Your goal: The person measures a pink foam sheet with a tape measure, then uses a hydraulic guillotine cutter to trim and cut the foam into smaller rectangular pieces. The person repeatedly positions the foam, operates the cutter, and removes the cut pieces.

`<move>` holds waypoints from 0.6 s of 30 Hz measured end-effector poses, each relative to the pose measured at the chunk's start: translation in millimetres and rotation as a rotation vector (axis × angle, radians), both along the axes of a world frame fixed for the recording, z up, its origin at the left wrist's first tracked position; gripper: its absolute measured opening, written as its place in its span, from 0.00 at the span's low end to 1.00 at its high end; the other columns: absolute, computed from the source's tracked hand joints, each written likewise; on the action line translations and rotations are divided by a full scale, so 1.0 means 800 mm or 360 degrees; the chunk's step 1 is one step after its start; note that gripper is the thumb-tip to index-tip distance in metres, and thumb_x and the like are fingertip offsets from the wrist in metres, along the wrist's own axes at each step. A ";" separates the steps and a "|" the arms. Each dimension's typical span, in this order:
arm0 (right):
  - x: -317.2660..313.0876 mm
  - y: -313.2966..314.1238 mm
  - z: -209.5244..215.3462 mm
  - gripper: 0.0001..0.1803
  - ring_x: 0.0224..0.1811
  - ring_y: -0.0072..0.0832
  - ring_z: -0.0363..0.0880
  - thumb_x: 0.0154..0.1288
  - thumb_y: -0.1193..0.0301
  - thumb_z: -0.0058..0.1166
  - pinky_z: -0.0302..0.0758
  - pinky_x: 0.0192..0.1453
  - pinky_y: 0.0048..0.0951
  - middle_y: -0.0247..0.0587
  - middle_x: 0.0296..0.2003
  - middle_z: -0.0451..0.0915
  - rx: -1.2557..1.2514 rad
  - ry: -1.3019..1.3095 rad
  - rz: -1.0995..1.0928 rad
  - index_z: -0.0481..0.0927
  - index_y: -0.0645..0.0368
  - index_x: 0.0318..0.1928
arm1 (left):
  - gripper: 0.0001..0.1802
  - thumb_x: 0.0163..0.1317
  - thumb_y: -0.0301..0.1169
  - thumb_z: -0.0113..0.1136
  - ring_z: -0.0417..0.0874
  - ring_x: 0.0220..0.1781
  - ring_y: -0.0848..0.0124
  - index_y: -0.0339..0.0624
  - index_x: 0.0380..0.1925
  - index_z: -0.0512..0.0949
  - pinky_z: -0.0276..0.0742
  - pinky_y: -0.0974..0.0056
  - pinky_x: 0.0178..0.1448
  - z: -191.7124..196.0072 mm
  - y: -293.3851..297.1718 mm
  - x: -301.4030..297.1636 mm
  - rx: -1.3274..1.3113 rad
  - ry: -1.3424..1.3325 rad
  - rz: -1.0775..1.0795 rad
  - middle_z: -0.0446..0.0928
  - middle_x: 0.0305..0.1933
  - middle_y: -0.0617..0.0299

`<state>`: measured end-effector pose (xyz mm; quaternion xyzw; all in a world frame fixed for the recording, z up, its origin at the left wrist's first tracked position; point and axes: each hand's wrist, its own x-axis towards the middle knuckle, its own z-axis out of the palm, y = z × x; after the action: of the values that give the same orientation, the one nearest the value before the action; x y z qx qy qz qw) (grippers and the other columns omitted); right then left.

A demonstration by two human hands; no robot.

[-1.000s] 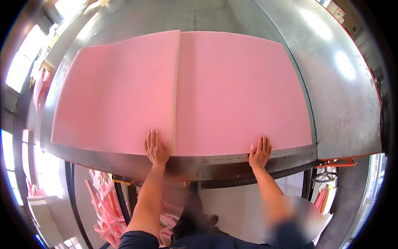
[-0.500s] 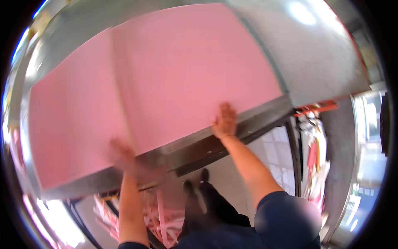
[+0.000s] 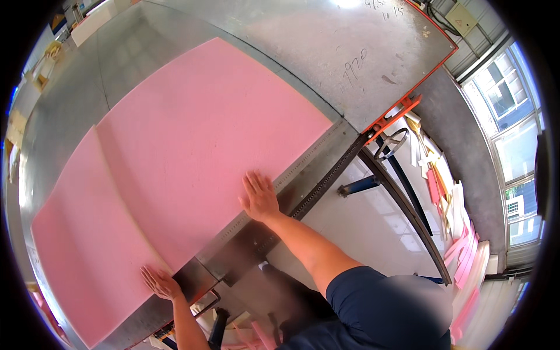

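Observation:
Two pink foam sheets lie side by side on a metal table [image 3: 70, 111], the wide right sheet [image 3: 216, 122] and the left sheet [image 3: 87, 233]. A pale edge runs along the line where they meet; whether one overlaps the other I cannot tell. My left hand [image 3: 161, 283] rests flat with fingers spread on the left sheet's near edge, close to that line. Over the near edge of the right sheet, my right hand [image 3: 260, 197] lies palm down, fingers stretched out. Neither hand holds anything.
A ruler strip [image 3: 303, 158] runs along the table's near edge. To the right stands a metal panel [image 3: 332, 64] with a red rim, with a handwheel [image 3: 392, 144] below it. Pink and white foam offcuts [image 3: 461, 245] are piled at the lower right, near a window [image 3: 513, 157].
The view has swung, showing more of the right side. My left hand, blurred before at the sheets' meeting line, now lies still on the left sheet. My right hand stays on the right sheet.

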<state>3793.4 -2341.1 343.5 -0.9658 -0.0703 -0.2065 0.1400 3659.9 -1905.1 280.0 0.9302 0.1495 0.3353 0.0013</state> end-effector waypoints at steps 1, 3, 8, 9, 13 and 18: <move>0.000 -0.006 -0.003 0.37 0.75 0.47 0.53 0.66 0.53 0.50 0.50 0.76 0.55 0.47 0.71 0.61 0.0004 0.0009 0.0003 0.64 0.60 0.70 | 0.26 0.73 0.36 0.44 0.65 0.74 0.53 0.36 0.66 0.68 0.56 0.52 0.77 -0.001 -0.008 0.000 -0.0030 -0.0005 -0.0003 0.67 0.71 0.49; 0.002 -0.013 -0.010 0.37 0.75 0.47 0.53 0.66 0.52 0.50 0.50 0.76 0.55 0.47 0.71 0.61 0.0016 0.0023 0.0018 0.64 0.60 0.69 | 0.26 0.73 0.36 0.44 0.66 0.73 0.53 0.36 0.66 0.68 0.57 0.52 0.77 0.000 -0.023 -0.004 -0.0086 -0.0017 0.0001 0.67 0.71 0.49; 0.006 -0.014 -0.026 0.36 0.74 0.48 0.57 0.66 0.53 0.50 0.51 0.76 0.55 0.48 0.70 0.62 0.0041 0.0058 0.0027 0.65 0.60 0.69 | 0.26 0.72 0.35 0.45 0.68 0.72 0.53 0.36 0.66 0.68 0.58 0.53 0.76 -0.009 -0.041 -0.016 -0.0150 0.0095 0.0109 0.67 0.71 0.49; 0.009 -0.006 -0.032 0.36 0.73 0.48 0.58 0.66 0.53 0.50 0.51 0.76 0.55 0.49 0.70 0.63 0.0057 0.0064 0.0052 0.65 0.60 0.69 | 0.26 0.72 0.36 0.45 0.68 0.72 0.53 0.36 0.67 0.68 0.58 0.53 0.76 -0.013 -0.032 -0.023 -0.0152 0.0100 0.0147 0.68 0.71 0.50; 0.023 -0.026 -0.055 0.34 0.74 0.45 0.58 0.64 0.57 0.53 0.51 0.76 0.55 0.48 0.69 0.64 -0.0037 0.0039 0.0014 0.67 0.60 0.67 | 0.28 0.69 0.31 0.44 0.59 0.77 0.56 0.39 0.69 0.64 0.54 0.54 0.78 -0.045 -0.042 -0.012 0.0092 0.0392 0.0293 0.65 0.72 0.52; 0.063 -0.057 -0.059 0.35 0.75 0.46 0.55 0.66 0.55 0.51 0.51 0.76 0.55 0.47 0.70 0.63 -0.0208 -0.0101 0.0032 0.65 0.59 0.69 | 0.26 0.68 0.34 0.47 0.66 0.72 0.52 0.40 0.65 0.68 0.58 0.50 0.75 -0.039 -0.099 0.044 -0.0131 -0.0004 0.0180 0.68 0.69 0.50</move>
<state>3843.7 -2387.1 296.2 -0.9651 -0.0975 -0.2306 0.0765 3694.9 -1984.2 249.0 0.9189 0.2156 0.3297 0.0209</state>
